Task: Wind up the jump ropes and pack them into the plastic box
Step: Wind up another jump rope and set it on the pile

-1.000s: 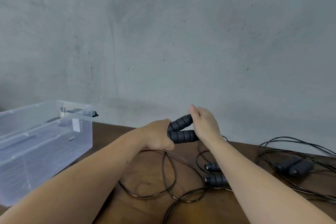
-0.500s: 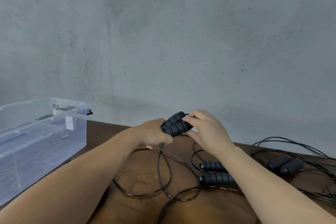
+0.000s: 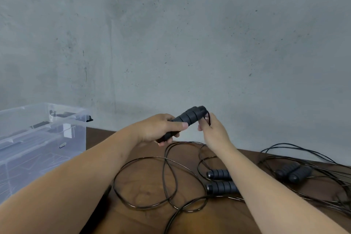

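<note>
My left hand (image 3: 161,129) grips two black ribbed jump rope handles (image 3: 190,117) held together above the table, their tips pointing up and right. My right hand (image 3: 212,131) pinches the thin black cord (image 3: 209,119) right at the handles' tips. That rope's cord (image 3: 165,173) hangs down and lies in loose loops on the brown wooden table (image 3: 144,195). A second pair of black handles (image 3: 220,181) lies on the table under my right forearm. A third pair (image 3: 293,172) lies further right among tangled cord. The clear plastic box (image 3: 38,148) stands at the left.
A grey concrete wall (image 3: 190,34) rises directly behind the table. Loose black cords (image 3: 322,161) spread over the table's right side up to the frame edge. The box has a black latch (image 3: 89,118) on its near corner.
My left hand has raised the two handles and tilted their tips up to the right. My right hand has slid from the handles' sides to their tips and now pinches the cord.
</note>
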Tool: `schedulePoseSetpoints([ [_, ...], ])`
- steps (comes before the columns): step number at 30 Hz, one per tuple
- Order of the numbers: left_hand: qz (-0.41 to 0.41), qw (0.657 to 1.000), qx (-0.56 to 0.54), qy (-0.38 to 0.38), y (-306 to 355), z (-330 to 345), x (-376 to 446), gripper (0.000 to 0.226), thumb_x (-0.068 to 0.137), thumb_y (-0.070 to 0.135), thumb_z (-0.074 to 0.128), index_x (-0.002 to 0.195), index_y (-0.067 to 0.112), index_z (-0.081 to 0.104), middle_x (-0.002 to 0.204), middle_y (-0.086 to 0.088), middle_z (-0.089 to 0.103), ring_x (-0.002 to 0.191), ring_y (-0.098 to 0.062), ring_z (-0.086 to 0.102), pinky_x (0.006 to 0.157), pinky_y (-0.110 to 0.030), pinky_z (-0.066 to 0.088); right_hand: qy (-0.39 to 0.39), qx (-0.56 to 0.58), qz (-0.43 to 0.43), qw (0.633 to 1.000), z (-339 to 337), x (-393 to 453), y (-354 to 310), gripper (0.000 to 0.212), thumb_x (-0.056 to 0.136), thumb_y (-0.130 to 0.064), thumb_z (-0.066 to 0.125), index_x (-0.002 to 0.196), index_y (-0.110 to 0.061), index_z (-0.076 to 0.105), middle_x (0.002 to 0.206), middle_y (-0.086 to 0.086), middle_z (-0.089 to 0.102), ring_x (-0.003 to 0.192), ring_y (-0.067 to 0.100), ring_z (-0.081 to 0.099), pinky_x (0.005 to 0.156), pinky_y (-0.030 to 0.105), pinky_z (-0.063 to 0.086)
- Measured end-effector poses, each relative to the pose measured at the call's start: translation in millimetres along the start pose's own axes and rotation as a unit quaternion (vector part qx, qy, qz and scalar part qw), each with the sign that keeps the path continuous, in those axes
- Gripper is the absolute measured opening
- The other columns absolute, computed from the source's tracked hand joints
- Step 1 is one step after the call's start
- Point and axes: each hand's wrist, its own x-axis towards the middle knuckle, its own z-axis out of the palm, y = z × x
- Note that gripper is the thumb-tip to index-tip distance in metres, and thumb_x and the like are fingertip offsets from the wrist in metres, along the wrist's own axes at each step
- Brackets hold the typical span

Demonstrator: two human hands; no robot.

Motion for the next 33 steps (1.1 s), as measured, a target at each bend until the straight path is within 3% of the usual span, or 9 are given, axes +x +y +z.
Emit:
schedulePoseSetpoints([
  [3, 0.006, 0.99, -0.126, 0.057, 7, 5, 6, 0.036, 0.092, 0.037, 0.063, 0.109, 0.006, 0.058, 0.091, -0.01, 0.058, 0.06, -0.014, 0.05, 0.047, -0.023, 0.038, 0.022, 0.042, 0.044, 0.998, 25, -11, -6, 0.033, 0.105, -0.037, 0.032, 0.094, -0.016, 0.056, 0.081, 0.004, 0.066, 0.078, 0.018, 0.061, 0.067, 0.03, 0.042],
  [6, 0.01, 0.971, -0.207, 0.117, 18, 5, 14, 0.041, 0.09, 0.037, 0.066, 0.111, 0.004, 0.057, 0.089, -0.01, 0.053, 0.064, -0.017, 0.05, 0.05, -0.027, 0.041, -0.039, 0.022, 0.047, 0.998, 51, -26, -11, 0.034, 0.104, -0.029, 0.03, 0.1, -0.014, 0.06, 0.07, -0.001, 0.06, 0.064, 0.017, 0.057, 0.062, 0.028, 0.046],
  [10, -0.019, 0.982, -0.144, 0.122, 16, 5, 18, 0.047, 0.09, 0.039, 0.066, 0.119, 0.005, 0.05, 0.087, -0.011, 0.052, 0.067, -0.019, 0.051, 0.054, -0.03, 0.043, -0.057, -0.099, -0.019, 0.993, 64, -39, -23, 0.036, 0.107, -0.028, 0.026, 0.109, -0.017, 0.06, 0.081, -0.008, 0.054, 0.075, 0.012, 0.052, 0.061, 0.025, 0.036],
  [14, -0.053, 0.992, -0.072, 0.094, 3, 0, 18, 0.047, 0.086, 0.037, 0.071, 0.119, 0.014, 0.048, 0.091, -0.01, 0.062, 0.065, -0.019, 0.052, 0.051, -0.026, 0.044, -0.083, -0.205, -0.083, 0.972, 60, -47, -25, 0.037, 0.106, -0.031, 0.027, 0.109, -0.014, 0.059, 0.09, 0.004, 0.064, 0.084, 0.023, 0.06, 0.071, 0.035, 0.045],
  [20, -0.07, 0.987, -0.116, 0.086, -14, 2, 22, 0.049, 0.08, 0.02, 0.078, 0.12, 0.015, 0.051, 0.091, -0.009, 0.056, 0.068, -0.021, 0.054, 0.055, -0.029, 0.045, -0.156, -0.287, -0.143, 0.934, 44, -47, -24, 0.034, 0.105, -0.037, 0.031, 0.107, -0.015, 0.057, 0.09, 0.01, 0.066, 0.081, 0.03, 0.061, 0.067, 0.039, 0.046],
  [24, -0.041, 0.99, 0.02, 0.135, -22, -5, 25, 0.042, 0.076, 0.005, 0.069, 0.113, 0.015, 0.052, 0.083, 0.0, 0.056, 0.062, -0.014, 0.051, 0.051, -0.024, 0.04, -0.24, -0.316, -0.134, 0.908, 28, -51, -35, 0.033, 0.103, -0.034, 0.04, 0.096, -0.011, 0.063, 0.085, 0.007, 0.064, 0.075, 0.024, 0.059, 0.063, 0.034, 0.044],
  [27, -0.029, 0.965, 0.233, 0.119, -31, -15, 19, 0.038, 0.074, 0.016, 0.07, 0.107, 0.016, 0.053, 0.092, 0.004, 0.06, 0.085, -0.018, 0.059, 0.07, -0.03, 0.049, -0.253, -0.34, -0.135, 0.896, -3, -41, -51, 0.029, 0.097, -0.036, 0.052, 0.085, -0.014, 0.067, 0.079, 0.005, 0.066, 0.075, 0.022, 0.062, 0.07, 0.036, 0.049],
  [30, -0.024, 0.956, 0.285, 0.07, -33, -18, 11, 0.038, 0.077, 0.02, 0.067, 0.112, 0.02, 0.053, 0.095, 0.007, 0.06, 0.093, -0.019, 0.059, 0.074, -0.028, 0.046, -0.246, -0.273, -0.079, 0.927, -45, -19, -74, 0.016, 0.087, -0.04, 0.07, 0.091, -0.026, 0.077, 0.085, -0.011, 0.073, 0.084, 0.005, 0.066, 0.077, 0.024, 0.05],
  [33, 0.017, 0.955, 0.295, -0.011, -17, -9, 3, 0.038, 0.074, 0.014, 0.065, 0.108, 0.026, 0.053, 0.086, 0.009, 0.059, 0.077, -0.011, 0.056, 0.064, -0.025, 0.043, -0.24, -0.196, -0.059, 0.949, -64, 4, -89, 0.012, 0.078, -0.033, 0.08, 0.089, -0.029, 0.078, 0.084, -0.019, 0.073, 0.082, -0.008, 0.064, 0.078, 0.015, 0.043],
])
